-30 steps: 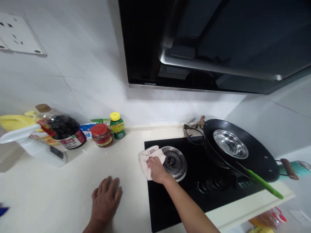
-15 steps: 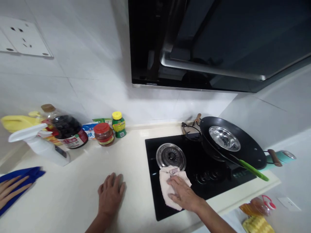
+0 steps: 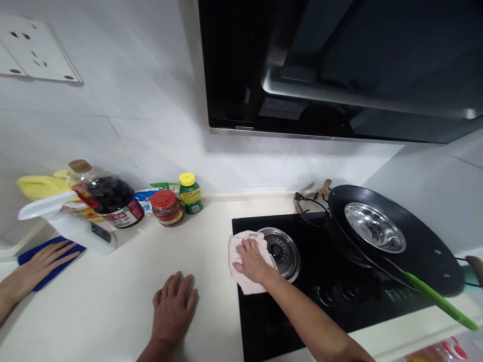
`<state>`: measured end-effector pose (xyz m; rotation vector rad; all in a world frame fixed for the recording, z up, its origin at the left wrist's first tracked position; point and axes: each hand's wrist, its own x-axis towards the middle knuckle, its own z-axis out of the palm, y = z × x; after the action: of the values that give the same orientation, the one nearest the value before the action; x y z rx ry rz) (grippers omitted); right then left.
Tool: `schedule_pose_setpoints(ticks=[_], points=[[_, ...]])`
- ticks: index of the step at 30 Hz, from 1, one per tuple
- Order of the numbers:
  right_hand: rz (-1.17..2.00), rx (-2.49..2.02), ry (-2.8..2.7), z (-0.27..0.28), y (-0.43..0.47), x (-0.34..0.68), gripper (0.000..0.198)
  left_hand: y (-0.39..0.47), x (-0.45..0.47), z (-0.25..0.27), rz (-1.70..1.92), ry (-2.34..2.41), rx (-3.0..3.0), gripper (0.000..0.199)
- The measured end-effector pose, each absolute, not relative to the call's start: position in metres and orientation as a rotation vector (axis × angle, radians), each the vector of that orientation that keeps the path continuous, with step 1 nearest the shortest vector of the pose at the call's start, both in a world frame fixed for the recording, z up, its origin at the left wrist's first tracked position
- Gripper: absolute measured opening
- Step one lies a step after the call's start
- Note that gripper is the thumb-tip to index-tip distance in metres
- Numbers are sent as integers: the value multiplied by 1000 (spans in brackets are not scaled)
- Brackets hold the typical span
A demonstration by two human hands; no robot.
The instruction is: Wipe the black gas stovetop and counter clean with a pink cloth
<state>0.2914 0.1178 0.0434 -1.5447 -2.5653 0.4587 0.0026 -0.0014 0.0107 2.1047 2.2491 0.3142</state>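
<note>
Right hand (image 3: pixel 252 261): lying palm down on the pink cloth, fingers lightly bent and slightly apart, thumb standing out to the side; pressing rather than clamping, as far as shows.
Pink cloth (image 3: pixel 246 285): lying on the hob (image 3: pixel 264 322) at its left edge, covering part of the burner's (image 3: pixel 289 254) left rim.
Left hand (image 3: pixel 174 309): resting palm down on the desk (image 3: pixel 213 251), well apart from the cloth, fingers a little apart, holding nothing.
Other person's hand (image 3: pixel 47 259): lying flat on a blue cloth (image 3: pixel 47 279), fingers stretched, just beside the spray bottle (image 3: pixel 86 231).
Wok (image 3: pixel 422 246): sitting at the hob's right, bearing a steel bowl (image 3: pixel 375 227) and a green-handled tool (image 3: pixel 441 300).
Jar (image 3: pixel 168 213): standing by the wall, next to a green bottle (image 3: pixel 191 196).
</note>
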Motion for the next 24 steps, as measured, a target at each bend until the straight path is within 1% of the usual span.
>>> schedule_pose_setpoints(ticks=[6, 12, 17, 24], points=[[544, -1532, -2561, 43, 205, 322, 63, -2, 0, 11, 299, 2247, 2109, 50], [467, -1719, -2417, 42, 247, 388, 55, -1, -3, 8, 271, 2248, 2112, 50], [381, -1924, -2298, 44, 239, 435, 46, -1, -1, 9, 250, 2256, 2132, 53], [293, -2329, -2077, 52, 189, 470, 47, 0, 1, 11, 269, 2281, 2146, 52]])
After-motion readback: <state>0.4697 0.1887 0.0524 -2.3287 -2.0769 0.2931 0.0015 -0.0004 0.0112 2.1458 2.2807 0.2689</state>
